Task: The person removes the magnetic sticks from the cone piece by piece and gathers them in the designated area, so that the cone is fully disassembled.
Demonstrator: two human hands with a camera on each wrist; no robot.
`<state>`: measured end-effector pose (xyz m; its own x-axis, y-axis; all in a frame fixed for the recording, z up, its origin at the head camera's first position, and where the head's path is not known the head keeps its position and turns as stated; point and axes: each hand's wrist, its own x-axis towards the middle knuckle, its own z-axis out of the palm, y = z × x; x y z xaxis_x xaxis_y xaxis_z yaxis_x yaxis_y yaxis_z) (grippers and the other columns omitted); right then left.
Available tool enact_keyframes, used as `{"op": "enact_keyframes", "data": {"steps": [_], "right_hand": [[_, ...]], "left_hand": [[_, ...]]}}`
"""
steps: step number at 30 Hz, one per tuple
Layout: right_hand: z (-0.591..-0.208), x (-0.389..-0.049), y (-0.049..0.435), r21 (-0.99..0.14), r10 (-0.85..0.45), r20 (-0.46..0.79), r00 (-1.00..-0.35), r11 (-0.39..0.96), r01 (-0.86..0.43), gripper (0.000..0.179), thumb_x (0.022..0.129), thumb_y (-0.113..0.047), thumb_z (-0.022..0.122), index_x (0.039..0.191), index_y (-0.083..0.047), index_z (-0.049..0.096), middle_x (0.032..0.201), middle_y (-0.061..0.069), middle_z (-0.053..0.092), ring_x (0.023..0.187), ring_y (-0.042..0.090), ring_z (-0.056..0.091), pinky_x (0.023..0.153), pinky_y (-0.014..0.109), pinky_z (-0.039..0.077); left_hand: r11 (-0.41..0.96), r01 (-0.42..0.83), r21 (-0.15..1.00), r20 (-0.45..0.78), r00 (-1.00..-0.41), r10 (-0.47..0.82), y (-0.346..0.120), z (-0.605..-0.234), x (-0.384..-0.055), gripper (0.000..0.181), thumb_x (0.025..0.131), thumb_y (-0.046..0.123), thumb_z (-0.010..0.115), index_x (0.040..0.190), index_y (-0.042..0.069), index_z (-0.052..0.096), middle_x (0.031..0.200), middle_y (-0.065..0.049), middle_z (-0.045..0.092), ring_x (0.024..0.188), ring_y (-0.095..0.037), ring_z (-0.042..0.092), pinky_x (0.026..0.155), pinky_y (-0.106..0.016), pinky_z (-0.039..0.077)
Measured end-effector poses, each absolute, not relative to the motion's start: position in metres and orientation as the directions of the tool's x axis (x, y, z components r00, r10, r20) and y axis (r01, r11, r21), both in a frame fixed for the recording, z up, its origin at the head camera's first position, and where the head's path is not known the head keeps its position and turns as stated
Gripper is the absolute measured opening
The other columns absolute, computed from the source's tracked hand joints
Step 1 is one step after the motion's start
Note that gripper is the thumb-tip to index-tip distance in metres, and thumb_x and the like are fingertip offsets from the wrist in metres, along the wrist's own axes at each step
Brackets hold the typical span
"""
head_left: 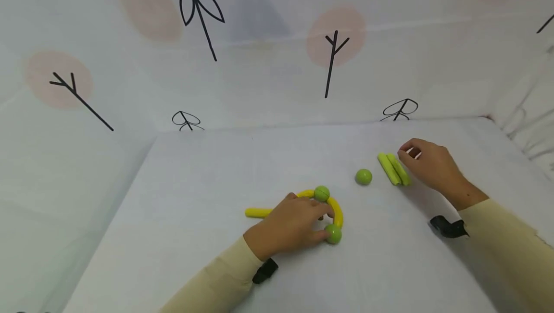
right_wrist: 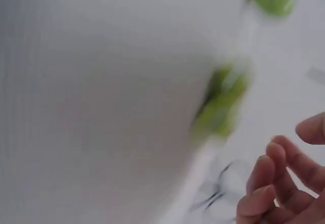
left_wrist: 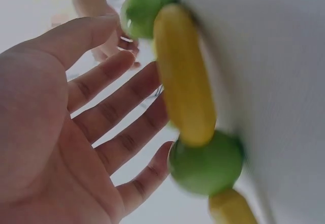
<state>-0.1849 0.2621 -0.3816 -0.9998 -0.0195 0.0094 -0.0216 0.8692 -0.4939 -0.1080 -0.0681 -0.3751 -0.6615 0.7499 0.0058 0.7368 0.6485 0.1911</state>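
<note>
A yellow-and-green arrangement lies mid-table: a straight yellow stick, curved yellow pieces, and two green balls joined to or touching their ends. Over it is my left hand, its thumb at the nearer green ball. The left wrist view has this hand with fingers spread beside a curved yellow piece, gripping nothing. Two yellow-green sticks lie side by side at the right. My right hand is just right of them, fingers loosely bent and holding nothing. Part of the arrangement is hidden beneath my left hand.
A loose green ball sits between the arrangement and the paired sticks. White cloth covers the table. Printed white fabric rises behind it and along both sides.
</note>
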Motion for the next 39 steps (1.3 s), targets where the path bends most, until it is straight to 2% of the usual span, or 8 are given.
{"op": "enact_keyframes", "data": {"steps": [3,6,10,14,20,22,30,39], "right_hand": [[-0.37,-0.165,0.234,-0.532,-0.13,0.136,-0.982,0.827,-0.183,0.023,0.101,-0.024,0.057,0.108,-0.004,0.067,0.095,0.013,0.067,0.082,0.024,0.058,0.058,0.027,0.045],[-0.364,-0.145,0.202,-0.54,-0.292,0.189,-0.938,0.767,-0.347,0.011,0.097,-0.015,0.065,0.103,-0.008,0.07,0.087,0.0,0.067,0.079,0.014,0.057,0.063,0.024,0.047],[-0.364,-0.126,0.169,-0.569,-0.443,0.147,-0.884,0.693,-0.442,0.011,0.094,-0.014,0.068,0.104,-0.013,0.071,0.091,-0.01,0.065,0.084,0.006,0.057,0.071,0.024,0.051],[-0.369,-0.116,0.147,-0.618,-0.528,0.11,-0.842,0.627,-0.474,0.012,0.094,-0.016,0.068,0.106,-0.015,0.071,0.095,-0.012,0.064,0.088,0.004,0.057,0.076,0.026,0.053],[-0.382,-0.107,0.136,-0.638,-0.599,0.054,-0.799,0.595,-0.489,0.01,0.096,-0.023,0.067,0.105,-0.019,0.07,0.097,-0.014,0.062,0.089,0.005,0.057,0.072,0.024,0.051],[-0.385,-0.106,0.136,-0.63,-0.613,0.046,-0.788,0.595,-0.5,0.01,0.096,-0.024,0.068,0.105,-0.021,0.07,0.098,-0.014,0.061,0.088,0.006,0.056,0.071,0.023,0.05],[-0.39,-0.103,0.135,-0.597,-0.653,0.01,-0.757,0.604,-0.528,0.013,0.092,-0.024,0.072,0.106,-0.024,0.071,0.103,-0.014,0.063,0.096,0.007,0.054,0.083,0.027,0.05],[-0.39,-0.101,0.138,-0.548,-0.691,-0.011,-0.723,0.609,-0.573,0.019,0.086,-0.024,0.078,0.104,-0.026,0.073,0.102,-0.013,0.059,0.093,0.003,0.05,0.081,0.025,0.051]], "left_hand": [[0.683,0.699,0.209,-0.002,-0.699,0.716,-0.074,-0.364,-0.114,0.029,0.094,0.041,0.068,0.12,0.028,0.068,0.106,0.015,0.071,0.09,0.0,0.06,0.083,-0.03,0.044],[0.714,0.664,0.22,-0.015,-0.73,0.684,-0.082,-0.358,-0.119,0.032,0.095,0.041,0.067,0.123,0.027,0.067,0.106,0.013,0.071,0.096,-0.003,0.063,0.087,-0.032,0.045],[0.738,0.631,0.24,-0.005,-0.759,0.651,-0.095,-0.355,-0.127,0.03,0.095,0.041,0.067,0.121,0.025,0.067,0.105,0.01,0.071,0.095,-0.006,0.063,0.088,-0.035,0.047],[0.756,0.598,0.268,0.005,-0.785,0.619,-0.107,-0.352,-0.136,0.029,0.093,0.038,0.07,0.118,0.022,0.068,0.104,0.006,0.072,0.095,-0.012,0.066,0.091,-0.039,0.047],[0.773,0.546,0.323,-0.071,-0.801,0.595,-0.119,-0.353,-0.142,0.033,0.092,0.039,0.072,0.119,0.02,0.067,0.107,0.004,0.072,0.1,-0.015,0.066,0.096,-0.043,0.046],[0.784,0.52,0.338,-0.114,-0.804,0.583,-0.121,-0.355,-0.143,0.034,0.091,0.04,0.072,0.119,0.021,0.067,0.108,0.004,0.071,0.101,-0.014,0.065,0.096,-0.042,0.045],[0.834,0.438,0.335,-0.272,-0.803,0.531,-0.123,-0.361,-0.142,0.037,0.084,0.044,0.078,0.114,0.025,0.067,0.105,0.007,0.07,0.092,-0.01,0.061,0.087,-0.034,0.049],[0.837,0.429,0.339,-0.3,-0.794,0.529,-0.124,-0.365,-0.143,0.041,0.08,0.032,0.085,0.115,0.024,0.065,0.101,0.006,0.069,0.092,-0.012,0.061,0.086,-0.033,0.05]]}}
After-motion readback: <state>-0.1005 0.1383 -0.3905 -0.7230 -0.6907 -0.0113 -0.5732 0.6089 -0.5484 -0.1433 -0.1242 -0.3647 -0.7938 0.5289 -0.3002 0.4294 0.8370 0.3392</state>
